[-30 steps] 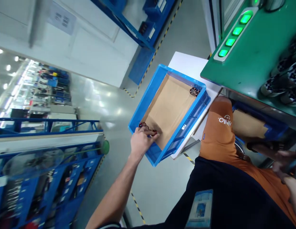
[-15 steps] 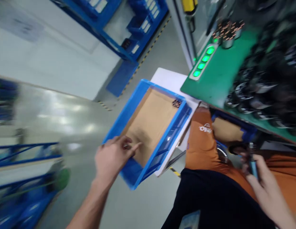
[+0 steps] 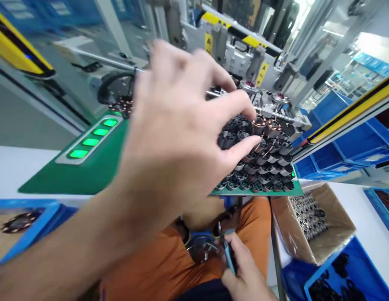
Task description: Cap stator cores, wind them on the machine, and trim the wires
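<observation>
My left hand (image 3: 182,121) reaches over the work table, blurred by motion, fingers bent and apart with nothing between them. Close to its thumb and index tips are copper-wound motor stators (image 3: 273,127), standing on top of a stack of dark stators (image 3: 269,171). The hand hides the stack's left side. Low in front of my lap, my right hand (image 3: 244,267) is closed round blue-handled pliers (image 3: 228,255), their narrow metal tip pointing up and away. My fingers partly cover the pliers, so their exact type is unclear.
Green lit buttons (image 3: 92,141) sit on the green mat (image 3: 97,175). Behind stands a machine fixture (image 3: 235,56) between yellow-black posts. A cardboard box (image 3: 335,221) of metal rings and a blue bin (image 3: 367,267) of dark parts are right; a blue tray (image 3: 47,221) holding a stator is left.
My view has swung right, from the blue tray to the stacked stators. My left hand has left the tray and moved over the stack. My right hand still holds the pliers.
</observation>
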`<state>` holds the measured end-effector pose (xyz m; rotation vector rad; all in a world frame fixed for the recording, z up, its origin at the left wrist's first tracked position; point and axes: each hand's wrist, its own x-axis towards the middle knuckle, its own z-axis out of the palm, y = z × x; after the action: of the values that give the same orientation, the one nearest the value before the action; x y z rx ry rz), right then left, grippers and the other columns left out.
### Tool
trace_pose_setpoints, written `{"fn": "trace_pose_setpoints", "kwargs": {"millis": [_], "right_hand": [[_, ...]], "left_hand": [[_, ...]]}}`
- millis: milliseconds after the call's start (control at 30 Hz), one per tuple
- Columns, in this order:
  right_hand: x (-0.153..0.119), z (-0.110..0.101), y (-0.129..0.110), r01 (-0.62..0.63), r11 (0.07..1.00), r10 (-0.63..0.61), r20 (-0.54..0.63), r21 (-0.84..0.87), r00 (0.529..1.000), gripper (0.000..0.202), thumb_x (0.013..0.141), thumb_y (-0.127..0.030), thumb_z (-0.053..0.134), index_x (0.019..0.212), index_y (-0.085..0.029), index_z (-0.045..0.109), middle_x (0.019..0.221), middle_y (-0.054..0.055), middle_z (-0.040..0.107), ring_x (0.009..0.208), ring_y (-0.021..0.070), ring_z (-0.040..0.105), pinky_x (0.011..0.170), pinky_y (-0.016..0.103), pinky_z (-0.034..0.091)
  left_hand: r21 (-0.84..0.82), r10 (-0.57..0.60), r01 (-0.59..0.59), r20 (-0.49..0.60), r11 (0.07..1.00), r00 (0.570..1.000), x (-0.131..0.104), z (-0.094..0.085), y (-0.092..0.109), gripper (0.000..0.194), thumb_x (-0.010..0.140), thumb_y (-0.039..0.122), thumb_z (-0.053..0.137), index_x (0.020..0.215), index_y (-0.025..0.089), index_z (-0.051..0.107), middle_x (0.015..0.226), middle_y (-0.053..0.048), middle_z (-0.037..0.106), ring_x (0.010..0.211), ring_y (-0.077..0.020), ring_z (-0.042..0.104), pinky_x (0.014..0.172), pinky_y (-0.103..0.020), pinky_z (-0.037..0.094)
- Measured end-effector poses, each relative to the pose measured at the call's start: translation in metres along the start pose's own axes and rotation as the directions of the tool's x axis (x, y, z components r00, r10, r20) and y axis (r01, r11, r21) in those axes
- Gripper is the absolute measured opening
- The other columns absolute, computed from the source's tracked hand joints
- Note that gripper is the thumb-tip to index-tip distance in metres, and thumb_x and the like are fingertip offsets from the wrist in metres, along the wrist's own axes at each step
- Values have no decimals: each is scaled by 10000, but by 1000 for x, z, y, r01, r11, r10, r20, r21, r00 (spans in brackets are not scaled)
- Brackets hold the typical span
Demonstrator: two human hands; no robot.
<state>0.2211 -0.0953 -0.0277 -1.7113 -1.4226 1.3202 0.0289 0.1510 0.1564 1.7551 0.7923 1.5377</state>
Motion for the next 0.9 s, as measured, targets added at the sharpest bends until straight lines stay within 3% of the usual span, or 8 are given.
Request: {"fn": "trace_pose_setpoints", "kwargs": {"millis": [100,200,300,433,567,667,767,900], "right_hand": [[-12,1,28,-28,999,30,-63,29,998,714,821,-62,623,1475,-315,755,1358,42,799,1330,251,793,1237,347,610],[-15,9,49,17,1000,-14,-104,26,995,691,752,-81,640,1389,-302,791,1225,34,799,1159,246,815,1102,331,661],[-15,13,59,55,998,-52,-154,10,987,697,696,-99,661,1350,-291,804,1160,32,796,1067,243,809,1018,320,674],[-14,7,50,20,1000,-21,-113,-7,993,755,769,-83,643,1485,-291,768,1326,53,815,1244,247,804,1165,337,640],[-7,-1,19,86,996,-86,-91,-5,992,723,827,-96,626,1525,-252,730,1407,74,783,1338,230,765,1232,335,600],[-1,-3,-5,165,986,-161,-108,29,981,556,925,-120,607,1455,-223,740,1291,71,765,1215,205,763,1148,321,621],[0,-4,-19,190,979,-178,-148,70,973,467,1065,-209,615,1520,-212,722,1231,68,741,1096,199,727,1035,328,632],[-2,-6,-30,312,949,-303,-146,43,942,521,1135,-192,625,1636,-304,710,1237,58,743,1107,212,715,1012,370,633]], "left_hand": [[228,137,-175,172,958,975,33,42,-18,314,886,405,1066,973,219,828,1387,-143,732,1682,-449,420,1492,-726,295],[199,134,-166,167,966,977,44,63,-42,263,878,326,1055,907,231,812,1385,-159,758,1645,-428,437,1520,-701,207],[163,88,-112,148,980,985,54,70,-51,261,852,293,1063,848,229,809,1389,-129,776,1645,-399,430,1536,-669,145],[262,74,-122,184,957,980,52,57,-24,222,886,312,1054,823,219,862,1389,-124,800,1578,-409,509,1509,-690,205],[209,117,-127,62,970,991,-13,20,15,224,1057,473,903,1065,249,919,1304,-89,844,1284,-326,749,1211,-503,603],[184,-151,141,42,973,988,-88,-8,21,155,1115,489,804,1171,374,891,1059,-10,833,845,-219,745,680,-368,613],[-50,-314,329,194,943,930,-153,-23,5,78,1067,341,845,1136,326,878,1078,-38,867,934,-246,825,736,-348,702],[-186,-450,478,174,858,876,-203,-27,-19,127,1058,249,856,965,236,770,1146,-75,885,958,-214,846,711,-277,684]]}}
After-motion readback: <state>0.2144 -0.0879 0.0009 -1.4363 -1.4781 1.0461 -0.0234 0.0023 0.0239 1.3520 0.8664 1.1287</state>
